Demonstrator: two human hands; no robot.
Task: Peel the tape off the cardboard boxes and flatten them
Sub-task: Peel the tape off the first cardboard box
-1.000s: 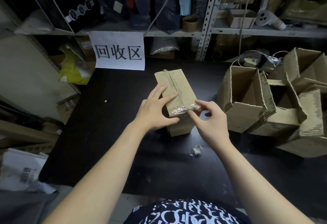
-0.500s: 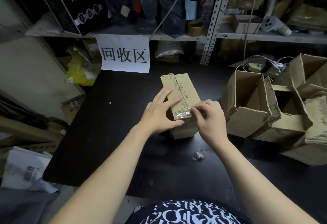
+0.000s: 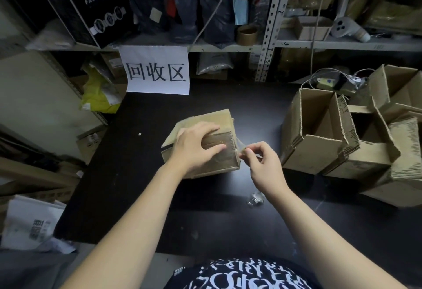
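Note:
A small closed cardboard box [image 3: 214,118] lies on the black table [image 3: 141,174], its taped face turned toward me. My left hand [image 3: 196,147] rests on top of it, fingers curled over the upper edge and holding it down. Just right of the box's corner, my right hand [image 3: 260,163] pinches a strip of clear tape [image 3: 239,146] between thumb and fingertips. The strip stretches from the box's right edge to my fingers. A crumpled ball of peeled tape [image 3: 255,198] lies on the table under my right wrist.
Several open, torn cardboard boxes [image 3: 319,149] crowd the table's right side. A white paper sign [image 3: 157,70] hangs from the metal shelf [image 3: 269,44] behind. A yellow bag [image 3: 98,94] and flattened cardboard sit to the left, off the table.
The box has been turned from lengthwise to broadside under my left hand. My right hand has drawn the tape off to the right of the box.

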